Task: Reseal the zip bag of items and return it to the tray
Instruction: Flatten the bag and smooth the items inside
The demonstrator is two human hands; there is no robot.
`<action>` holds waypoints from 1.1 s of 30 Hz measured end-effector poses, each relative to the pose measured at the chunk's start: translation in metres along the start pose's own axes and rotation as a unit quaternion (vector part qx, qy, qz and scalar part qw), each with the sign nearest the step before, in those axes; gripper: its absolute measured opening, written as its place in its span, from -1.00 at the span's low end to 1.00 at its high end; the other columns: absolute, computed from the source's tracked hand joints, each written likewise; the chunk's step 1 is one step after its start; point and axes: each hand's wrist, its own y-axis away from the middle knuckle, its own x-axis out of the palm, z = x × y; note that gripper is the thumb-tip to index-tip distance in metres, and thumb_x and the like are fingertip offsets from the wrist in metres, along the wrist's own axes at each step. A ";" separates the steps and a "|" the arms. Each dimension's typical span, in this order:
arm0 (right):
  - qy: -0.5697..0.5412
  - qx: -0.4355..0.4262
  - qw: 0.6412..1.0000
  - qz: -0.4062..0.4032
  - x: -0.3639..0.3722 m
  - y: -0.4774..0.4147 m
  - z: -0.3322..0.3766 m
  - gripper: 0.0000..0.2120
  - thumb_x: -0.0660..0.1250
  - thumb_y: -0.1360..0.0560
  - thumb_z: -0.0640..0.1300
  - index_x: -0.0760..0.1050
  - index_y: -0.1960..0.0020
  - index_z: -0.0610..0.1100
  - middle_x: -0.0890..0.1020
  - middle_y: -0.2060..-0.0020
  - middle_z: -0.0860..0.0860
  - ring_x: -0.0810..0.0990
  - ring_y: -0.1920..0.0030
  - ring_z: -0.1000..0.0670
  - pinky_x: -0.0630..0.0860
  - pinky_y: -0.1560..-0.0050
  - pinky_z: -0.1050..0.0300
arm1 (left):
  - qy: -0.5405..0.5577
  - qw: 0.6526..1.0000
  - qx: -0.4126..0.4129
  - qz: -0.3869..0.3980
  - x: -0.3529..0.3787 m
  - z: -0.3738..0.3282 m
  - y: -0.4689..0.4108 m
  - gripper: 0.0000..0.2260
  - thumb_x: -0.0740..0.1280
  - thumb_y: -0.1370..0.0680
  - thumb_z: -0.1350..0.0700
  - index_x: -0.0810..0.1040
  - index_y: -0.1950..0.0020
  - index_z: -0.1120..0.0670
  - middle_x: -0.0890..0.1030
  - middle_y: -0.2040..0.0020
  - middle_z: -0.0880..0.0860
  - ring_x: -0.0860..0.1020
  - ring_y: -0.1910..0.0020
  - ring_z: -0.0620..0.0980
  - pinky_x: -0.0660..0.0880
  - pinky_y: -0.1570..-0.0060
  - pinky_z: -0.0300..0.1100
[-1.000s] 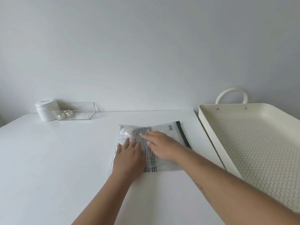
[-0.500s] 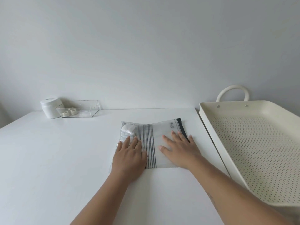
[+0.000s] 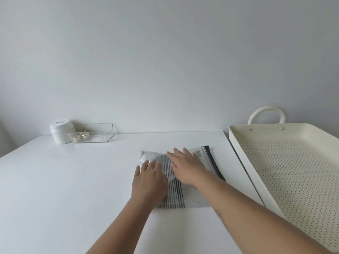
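A clear zip bag [image 3: 190, 197] with dark stripes lies flat on the white table, its dark zip strip [image 3: 213, 163] along the right edge. White items [image 3: 146, 157] show through its far left corner. My left hand [image 3: 148, 180] presses palm-down on the bag's left part, fingers apart. My right hand [image 3: 187, 166] lies flat across the bag's middle, fingers spread and pointing to the far left. The cream perforated tray [image 3: 244, 162] with a loop handle stands just right of the bag.
At the far left of the table stand a white jar [image 3: 60, 132] and a clear plastic box [image 3: 102, 133] with two small tealights in it. A plain wall rises behind the table. The table's right edge runs beside the tray.
My right hand has slid left from the zip end of the bag back over its striped middle. My left hand has stayed pressed on the left part.
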 end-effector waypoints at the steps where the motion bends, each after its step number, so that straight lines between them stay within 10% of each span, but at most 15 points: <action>1: -0.002 -0.002 1.000 -0.001 0.003 -0.007 0.004 -0.49 -0.03 -0.66 -0.09 -0.06 -0.56 0.12 -0.03 -0.59 0.05 -0.12 -0.57 -0.12 -0.14 -0.53 -0.22 | 0.011 1.000 -0.019 0.016 -0.001 0.001 -0.008 -0.58 0.03 -0.58 0.08 0.27 -0.44 0.07 0.25 -0.52 0.01 0.08 -0.54 0.06 0.01 -0.50 0.04; 15: 0.032 0.108 0.993 0.018 0.024 -0.032 -0.048 -0.40 -0.23 -0.49 0.34 -0.10 -0.52 0.28 -0.09 -0.59 0.08 -0.16 -0.57 -0.07 -0.27 -0.50 -0.22 | -0.025 0.998 -0.029 0.041 0.024 0.018 -0.032 -0.41 -0.07 -0.55 -0.02 -0.07 -0.57 0.08 -0.05 -0.60 0.03 -0.09 -0.56 0.03 -0.05 -0.50 0.08; 22: 0.117 0.267 0.955 0.053 -0.012 -0.002 -0.079 -0.41 -0.17 -0.56 0.25 -0.13 -0.56 0.15 -0.10 -0.59 -0.04 -0.16 -0.56 -0.19 -0.28 -0.46 -0.33 | -0.024 0.998 0.027 -0.044 0.010 0.012 -0.024 -0.53 0.04 -0.58 0.01 0.26 -0.48 0.08 0.23 -0.55 0.02 0.11 -0.53 0.00 -0.03 -0.49 -0.04; 28: 0.000 -0.026 1.000 0.005 -0.009 0.007 -0.015 -0.52 -0.02 -0.62 0.11 0.01 -0.53 0.22 -0.02 -0.59 0.03 -0.04 -0.57 -0.13 -0.11 -0.50 -0.23 | -0.010 0.998 -0.055 0.002 0.011 -0.013 0.009 -0.50 -0.01 -0.59 0.00 0.16 -0.52 0.09 0.11 -0.58 0.07 -0.01 -0.56 0.07 -0.05 -0.50 0.09; 33: 0.023 0.001 0.998 0.051 0.022 0.035 -0.021 -0.46 -0.13 -0.56 0.31 -0.06 -0.52 0.28 -0.06 -0.59 0.08 -0.11 -0.57 -0.08 -0.16 -0.52 -0.15 | -0.045 0.997 -0.058 0.023 0.021 -0.013 0.029 -0.42 -0.07 -0.58 -0.14 0.04 -0.56 0.07 -0.07 -0.60 0.05 -0.15 -0.56 0.03 -0.23 -0.47 0.13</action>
